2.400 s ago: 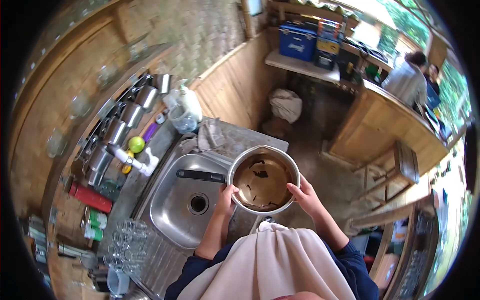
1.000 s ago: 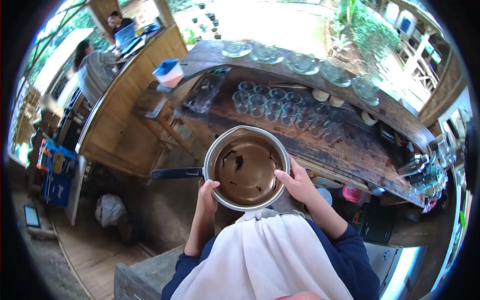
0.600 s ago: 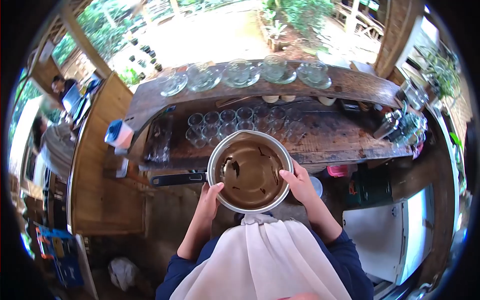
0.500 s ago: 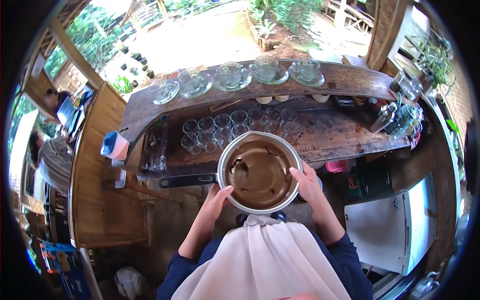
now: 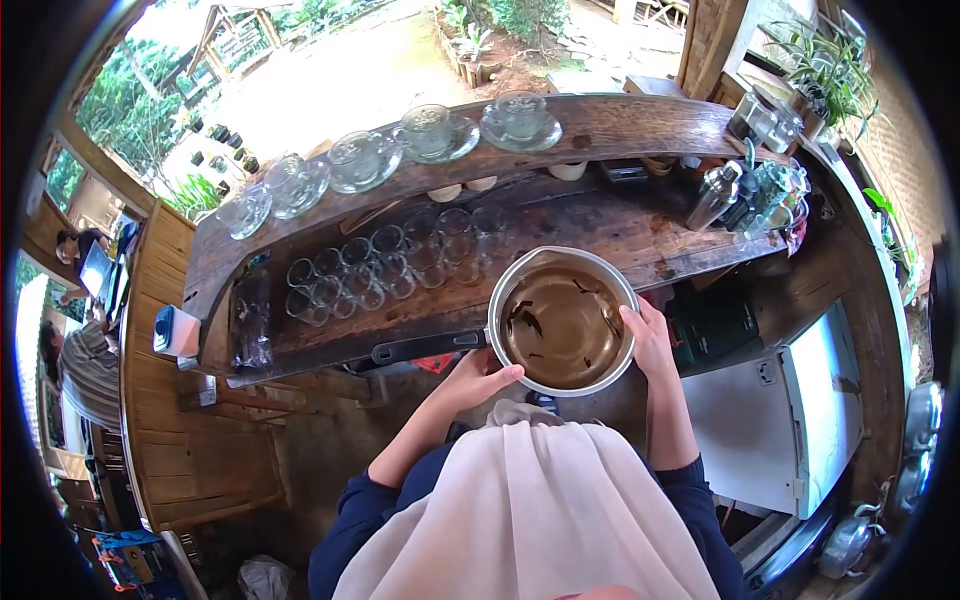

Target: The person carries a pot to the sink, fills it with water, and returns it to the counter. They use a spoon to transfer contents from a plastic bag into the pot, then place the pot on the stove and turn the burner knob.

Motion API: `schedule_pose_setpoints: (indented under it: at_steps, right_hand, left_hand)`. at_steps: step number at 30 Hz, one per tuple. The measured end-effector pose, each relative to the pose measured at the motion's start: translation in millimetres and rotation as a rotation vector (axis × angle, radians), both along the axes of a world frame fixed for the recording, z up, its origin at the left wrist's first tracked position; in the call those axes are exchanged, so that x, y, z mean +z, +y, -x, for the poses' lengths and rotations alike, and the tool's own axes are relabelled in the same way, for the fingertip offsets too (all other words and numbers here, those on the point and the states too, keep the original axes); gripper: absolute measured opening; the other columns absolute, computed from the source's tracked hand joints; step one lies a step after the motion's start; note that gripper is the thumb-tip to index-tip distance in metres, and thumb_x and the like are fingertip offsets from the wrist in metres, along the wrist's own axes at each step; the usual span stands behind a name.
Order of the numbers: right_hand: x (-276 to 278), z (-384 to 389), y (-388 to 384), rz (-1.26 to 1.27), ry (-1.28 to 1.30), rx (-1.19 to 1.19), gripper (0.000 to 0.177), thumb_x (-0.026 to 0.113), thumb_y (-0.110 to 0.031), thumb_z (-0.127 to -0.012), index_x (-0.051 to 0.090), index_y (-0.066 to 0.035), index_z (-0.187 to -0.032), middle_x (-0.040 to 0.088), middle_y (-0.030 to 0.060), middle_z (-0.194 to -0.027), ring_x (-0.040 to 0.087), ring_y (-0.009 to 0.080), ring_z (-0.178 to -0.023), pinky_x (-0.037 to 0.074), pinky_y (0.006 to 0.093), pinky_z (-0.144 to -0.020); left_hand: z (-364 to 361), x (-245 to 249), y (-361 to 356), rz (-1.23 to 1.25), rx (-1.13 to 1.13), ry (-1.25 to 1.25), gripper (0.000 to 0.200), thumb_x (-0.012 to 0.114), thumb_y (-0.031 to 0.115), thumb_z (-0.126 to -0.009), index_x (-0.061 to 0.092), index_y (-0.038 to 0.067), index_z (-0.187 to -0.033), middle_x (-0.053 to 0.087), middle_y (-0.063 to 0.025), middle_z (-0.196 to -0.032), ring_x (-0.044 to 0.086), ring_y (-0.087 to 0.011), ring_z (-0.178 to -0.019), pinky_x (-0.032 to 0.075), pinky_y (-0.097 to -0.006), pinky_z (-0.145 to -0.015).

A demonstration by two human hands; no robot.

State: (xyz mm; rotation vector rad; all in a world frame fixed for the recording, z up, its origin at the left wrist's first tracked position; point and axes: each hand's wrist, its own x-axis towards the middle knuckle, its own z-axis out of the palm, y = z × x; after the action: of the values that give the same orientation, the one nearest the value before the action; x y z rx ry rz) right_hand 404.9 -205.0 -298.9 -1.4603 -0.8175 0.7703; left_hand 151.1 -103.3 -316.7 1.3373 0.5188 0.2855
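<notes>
In front of my waist is a metal saucepan, held level. Brown liquid with several dark pieces floating in it fills part of the pan. Its black handle points to the left. My left hand grips the pan's near left side, thumb at the rim and fingers hidden underneath. On the opposite side, my right hand has its thumb on the rim, its other fingers mostly out of sight.
Several clear glasses stand on the wooden counter ahead. Glass cups on saucers line the raised shelf. A metal shaker is at the right, above a white fridge. Another person is at far left.
The view has turned to the right. Both hands have carried the saucepan rightward relative to the counter, and the liquid's floating pieces have shifted slightly.
</notes>
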Motion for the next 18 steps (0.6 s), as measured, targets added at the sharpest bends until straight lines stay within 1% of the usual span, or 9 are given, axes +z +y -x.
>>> schedule_pose_setpoints:
  at_steps: [3,5,6,8,9,10,13,17,18]
  right_hand:
    - [-9,-37,-5,0.049,-0.093,-0.007,0.027,0.049,-0.011,-0.081,0.057,0.002,-0.103,0.061,0.0047,-0.083,0.052,0.0095,-0.077,0.041,0.0235,-0.070]
    - [-21,-62,-5,0.156,-0.169,0.004,0.026,0.051,-0.012,-0.080,0.058,0.003,-0.101,0.060,0.0045,-0.081,0.052,0.0092,-0.075,0.041,0.0235,-0.069]
    - [-26,-71,-2,0.155,-0.168,0.013,0.026,0.051,-0.012,-0.080,0.058,0.003,-0.101,0.060,0.0045,-0.081,0.052,0.0092,-0.075,0.041,0.0235,-0.069]
    - [-33,-86,5,0.020,-0.048,0.000,0.026,0.052,-0.013,-0.080,0.058,0.003,-0.099,0.059,0.0034,-0.080,0.051,0.0085,-0.074,0.041,0.0226,-0.069]
    - [-34,-93,9,-0.012,-0.013,0.001,0.025,0.052,-0.011,-0.080,0.058,0.004,-0.099,0.059,0.0035,-0.082,0.051,0.0088,-0.075,0.040,0.0221,-0.069]
    - [-35,-100,14,-0.009,-0.014,0.018,0.025,0.052,-0.011,-0.080,0.058,0.004,-0.099,0.059,0.0035,-0.082,0.051,0.0088,-0.075,0.040,0.0221,-0.069]
    - [-40,-120,27,-0.024,0.116,0.073,0.020,0.053,-0.007,-0.080,0.057,0.005,-0.096,0.058,0.0046,-0.083,0.052,0.0091,-0.074,0.041,0.0220,-0.067]
    - [-50,-135,49,-0.052,0.179,0.069,0.013,0.054,-0.007,-0.079,0.055,0.002,-0.089,0.056,0.0028,-0.076,0.050,0.0081,-0.068,0.040,0.0216,-0.059]
    - [-54,-139,54,-0.050,0.181,0.082,0.013,0.054,-0.007,-0.079,0.055,0.002,-0.089,0.056,0.0028,-0.076,0.050,0.0081,-0.068,0.040,0.0216,-0.059]
  left_hand:
    - [-33,-13,-7,0.020,0.032,-0.011,0.056,0.060,0.034,-0.081,0.043,-0.003,-0.118,0.052,-0.0104,-0.113,0.048,-0.0152,-0.101,0.038,-0.0295,-0.089]
    - [-53,-21,-8,-0.061,0.102,-0.048,0.046,0.063,0.030,-0.080,0.051,-0.002,-0.111,0.057,-0.0082,-0.104,0.052,-0.0135,-0.093,0.042,-0.0284,-0.084]
    - [-63,-23,-8,-0.062,0.111,-0.047,0.046,0.063,0.030,-0.080,0.051,-0.002,-0.111,0.057,-0.0082,-0.104,0.052,-0.0135,-0.093,0.042,-0.0284,-0.084]
    - [-80,-27,-10,-0.010,0.133,0.079,0.047,0.064,0.029,-0.079,0.051,-0.002,-0.112,0.057,-0.0077,-0.105,0.052,-0.0129,-0.094,0.041,-0.0278,-0.084]
    - [-89,-34,-12,-0.020,0.160,0.046,0.048,0.063,0.036,-0.078,0.052,0.001,-0.109,0.057,-0.0052,-0.093,0.050,-0.0112,-0.081,0.042,-0.0266,-0.072]
    - [-97,-39,-12,-0.018,0.177,0.046,0.048,0.063,0.036,-0.078,0.052,0.001,-0.109,0.057,-0.0052,-0.093,0.050,-0.0112,-0.081,0.042,-0.0266,-0.072]
    - [-118,-49,-9,-0.004,0.223,-0.010,0.035,0.063,0.033,-0.079,0.055,0.003,-0.096,0.057,-0.0019,-0.080,0.046,-0.0080,-0.064,0.039,-0.0229,-0.056]
    - [-135,-55,1,-0.059,0.280,-0.001,0.030,0.063,0.032,-0.078,0.058,0.004,-0.087,0.057,-0.0009,-0.074,0.046,-0.0079,-0.063,0.039,-0.0229,-0.056]
    - [-138,-57,3,-0.059,0.293,0.002,0.030,0.063,0.032,-0.078,0.058,0.004,-0.087,0.057,-0.0009,-0.074,0.046,-0.0079,-0.063,0.039,-0.0229,-0.056]
